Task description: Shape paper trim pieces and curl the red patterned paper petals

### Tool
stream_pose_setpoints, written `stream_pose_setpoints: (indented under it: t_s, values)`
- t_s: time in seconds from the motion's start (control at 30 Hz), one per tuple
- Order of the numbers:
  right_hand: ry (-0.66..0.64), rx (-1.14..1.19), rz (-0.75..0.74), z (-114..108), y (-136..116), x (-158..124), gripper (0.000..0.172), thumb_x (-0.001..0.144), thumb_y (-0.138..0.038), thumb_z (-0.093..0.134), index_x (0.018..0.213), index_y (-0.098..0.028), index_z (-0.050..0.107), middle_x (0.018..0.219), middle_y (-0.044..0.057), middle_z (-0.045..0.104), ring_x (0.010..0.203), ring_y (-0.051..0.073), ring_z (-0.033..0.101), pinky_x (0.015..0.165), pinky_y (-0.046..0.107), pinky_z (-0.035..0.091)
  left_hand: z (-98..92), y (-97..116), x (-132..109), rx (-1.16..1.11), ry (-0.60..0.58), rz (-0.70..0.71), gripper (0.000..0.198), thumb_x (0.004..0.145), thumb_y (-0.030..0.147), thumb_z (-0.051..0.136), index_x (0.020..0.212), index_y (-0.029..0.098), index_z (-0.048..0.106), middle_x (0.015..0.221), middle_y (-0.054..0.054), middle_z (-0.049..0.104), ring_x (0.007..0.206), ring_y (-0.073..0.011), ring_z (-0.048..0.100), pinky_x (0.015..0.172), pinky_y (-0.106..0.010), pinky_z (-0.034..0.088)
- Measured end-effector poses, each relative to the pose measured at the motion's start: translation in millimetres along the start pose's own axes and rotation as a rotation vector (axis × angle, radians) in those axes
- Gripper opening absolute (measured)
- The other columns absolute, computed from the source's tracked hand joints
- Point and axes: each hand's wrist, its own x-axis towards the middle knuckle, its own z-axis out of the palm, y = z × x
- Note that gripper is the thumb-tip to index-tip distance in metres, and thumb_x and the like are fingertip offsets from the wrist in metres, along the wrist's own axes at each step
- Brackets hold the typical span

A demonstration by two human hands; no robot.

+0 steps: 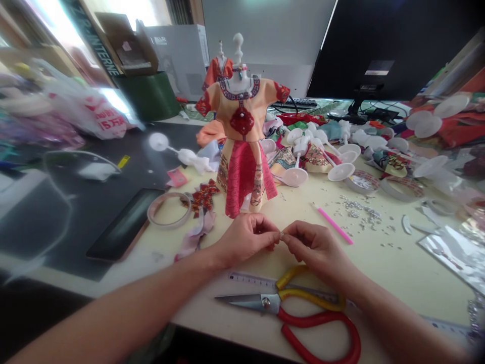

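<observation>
Pinching with the left hand (246, 240) and right hand (314, 247) one tiny shiny piece (281, 235), just above the bench (379, 273). Just beyond the hands, a small dress (242, 136) on a white stand (238, 48); nearer, below the hands, scissors (288, 308).

Two hands, one left hand (246, 240) and one right hand (312, 247), pinch one tiny piece (281, 235) between them. At 12 o'clock stand two dressed doll forms, the front form (241, 136) and one behind it (217, 73). The counter (212, 323) carries one pink plastic stick (335, 226) at 2 o'clock, one roll of clear tape (169, 210) at 9 o'clock, and one pair of red-handled scissors (318, 328) at 6 o'clock, with one yellow handle (310, 301) against it; whether that is a second pair cannot be told. At least seven white round-based doll stands (343, 172) lie jumbled around 2 o'clock, too tangled for an exact count. One monitor (359, 50) stands at 1 o'clock.
</observation>
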Motion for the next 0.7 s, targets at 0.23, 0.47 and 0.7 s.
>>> stream_pose_setpoints:
  t_s: [0.23,0.47,0.7]
  values:
    - [0.001,-0.009,0.002,0.0,0.6,-0.7,0.024,0.082,-0.035,0.052,0.069,-0.017,0.06,0.054,-0.001,0.047,0.05,0.01,0.039,0.045,0.022,0.029,0.9,0.7,-0.2,-0.065,-0.024,-0.015,0.01,0.073,0.021,0.066,0.073,0.012,0.062,0.064,-0.001,0.064,0.059,-0.0101,0.059,0.058,-0.022,0.047]
    - [-0.002,-0.014,-0.002,-1.7,1.0,-1.7,0.024,0.082,-0.035,0.052,0.069,-0.017,0.059,0.054,-0.002,0.047,0.05,0.01,0.039,0.044,0.022,0.029,0.9,2.0,-0.8,-0.108,-0.058,-0.039,0.011,0.073,0.021,0.067,0.076,0.012,0.062,0.066,-0.001,0.065,0.059,-0.0089,0.06,0.059,-0.02,0.047]
    - [-0.045,-0.022,0.013,-2.3,-0.4,-0.4,0.023,0.083,-0.034,0.051,0.07,-0.018,0.06,0.056,0.0,0.05,0.051,0.011,0.042,0.046,0.023,0.031,3.1,-2.5,0.7,-0.14,-0.032,-0.053,0.022,0.068,0.029,0.073,0.072,0.012,0.06,0.063,-0.001,0.064,0.055,-0.0087,0.058,0.055,-0.021,0.047]
